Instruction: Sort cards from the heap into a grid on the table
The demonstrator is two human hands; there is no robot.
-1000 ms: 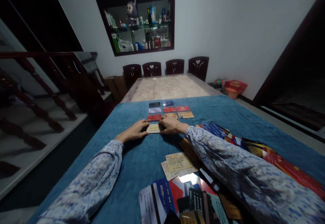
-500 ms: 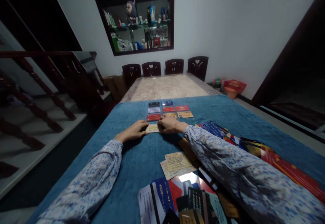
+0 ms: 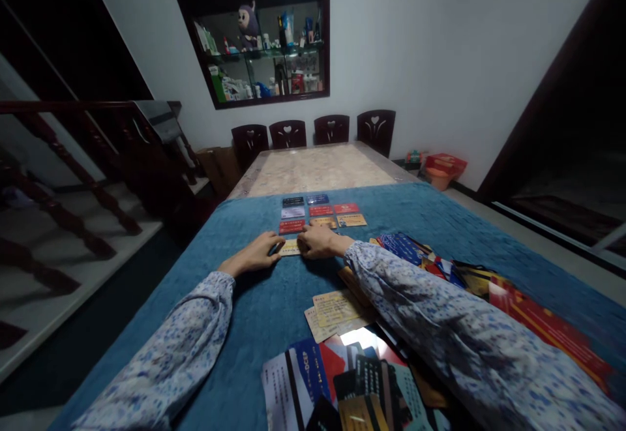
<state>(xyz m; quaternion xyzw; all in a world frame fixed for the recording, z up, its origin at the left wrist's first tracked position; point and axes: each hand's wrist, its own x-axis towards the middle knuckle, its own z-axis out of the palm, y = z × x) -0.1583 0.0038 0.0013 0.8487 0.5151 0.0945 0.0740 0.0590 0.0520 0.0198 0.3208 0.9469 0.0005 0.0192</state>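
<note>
- With the pale yellow card (image 3: 289,248) as the dial's centre and twelve toward the far wall, it lay flat on the blue cloth (image 3: 259,333) covering the near part of the worktop (image 3: 325,167)
- The left hand (image 3: 258,250) was at nine, thumb and fingers bent with a gap between them, tips at the card's near end; whether they pinched it or merely touched could not be told
- The right hand (image 3: 320,242) was at three, fingers curled over the opposite end and hiding it, so its grip could not be told either; contact from both sides probably kept the card square
- At twelve, just beyond, a red card (image 3: 292,226) lay in line with a silver card (image 3: 293,212) and a black card (image 3: 293,201), likely spaced so each face stayed readable
- At two, past the right hand, a yellow card (image 3: 351,220) lay flat, apart from its neighbours
- At five, two overlapping cream cards (image 3: 337,310) sat above a mixed heap (image 3: 303,379), seemingly within easy reach
- At three to four, a long spread of cards (image 3: 405,248) ran partly behind the right sleeve (image 3: 415,313)
</note>
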